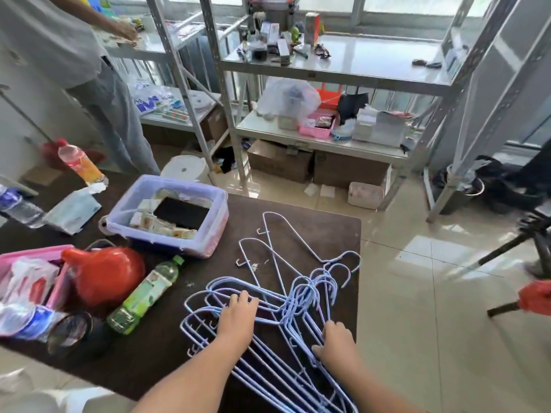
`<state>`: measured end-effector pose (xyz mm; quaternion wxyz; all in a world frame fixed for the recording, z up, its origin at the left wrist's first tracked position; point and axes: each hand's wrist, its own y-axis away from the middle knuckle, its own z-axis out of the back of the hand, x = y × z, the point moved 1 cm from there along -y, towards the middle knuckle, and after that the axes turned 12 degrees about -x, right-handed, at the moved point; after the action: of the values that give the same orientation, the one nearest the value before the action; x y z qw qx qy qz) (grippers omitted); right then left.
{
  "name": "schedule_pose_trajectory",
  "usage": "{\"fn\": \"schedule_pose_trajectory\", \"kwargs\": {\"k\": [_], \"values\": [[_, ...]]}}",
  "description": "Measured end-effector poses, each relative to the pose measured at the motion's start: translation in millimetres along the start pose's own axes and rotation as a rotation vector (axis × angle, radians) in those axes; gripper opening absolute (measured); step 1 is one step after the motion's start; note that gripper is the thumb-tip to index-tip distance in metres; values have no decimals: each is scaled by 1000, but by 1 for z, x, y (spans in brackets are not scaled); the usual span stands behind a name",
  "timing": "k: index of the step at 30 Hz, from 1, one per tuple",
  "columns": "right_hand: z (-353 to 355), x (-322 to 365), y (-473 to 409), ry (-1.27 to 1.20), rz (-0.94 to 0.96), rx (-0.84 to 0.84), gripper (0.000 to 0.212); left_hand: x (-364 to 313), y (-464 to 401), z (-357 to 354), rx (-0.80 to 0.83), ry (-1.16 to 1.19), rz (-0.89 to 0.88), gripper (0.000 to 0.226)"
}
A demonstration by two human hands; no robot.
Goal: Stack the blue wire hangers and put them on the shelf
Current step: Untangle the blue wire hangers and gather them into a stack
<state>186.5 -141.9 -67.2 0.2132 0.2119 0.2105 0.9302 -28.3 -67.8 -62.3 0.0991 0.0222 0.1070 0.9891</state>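
- Head view: blue wire hangers (277, 308) lie in a loose, overlapping pile on the dark bench (149, 362), near its right edge.
- Left hand (238, 317) rests palm-down on the pile, fingers curled over several wires.
- Right hand (337, 344) grips the bundled hanger necks, fingers closed around them.
- Two hangers (268, 248) lie apart, just beyond the pile.
- Metal shelf (328, 73) stands across the floor, well apart from the bench.
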Motion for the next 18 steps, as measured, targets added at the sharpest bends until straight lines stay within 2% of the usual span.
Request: {"fn": "schedule_pose_trajectory", "kwargs": {"k": [5,8,9,15,18], "values": [[-7,-7,4,5,17,-84,33,3,-3,0,-23,26,-16,50],[-11,-8,5,25,36,-133,30,5,-4,4,-13,56,-43,21],[-11,-8,6,25,41,-136,28,6,-4,4,-12,57,-55,18],[-8,-8,11,-28,81,-196,17,10,-4,2,-41,134,-42,21],[-10,-8,14,-62,159,-168,22,13,-8,1,-33,199,-16,17]]}}
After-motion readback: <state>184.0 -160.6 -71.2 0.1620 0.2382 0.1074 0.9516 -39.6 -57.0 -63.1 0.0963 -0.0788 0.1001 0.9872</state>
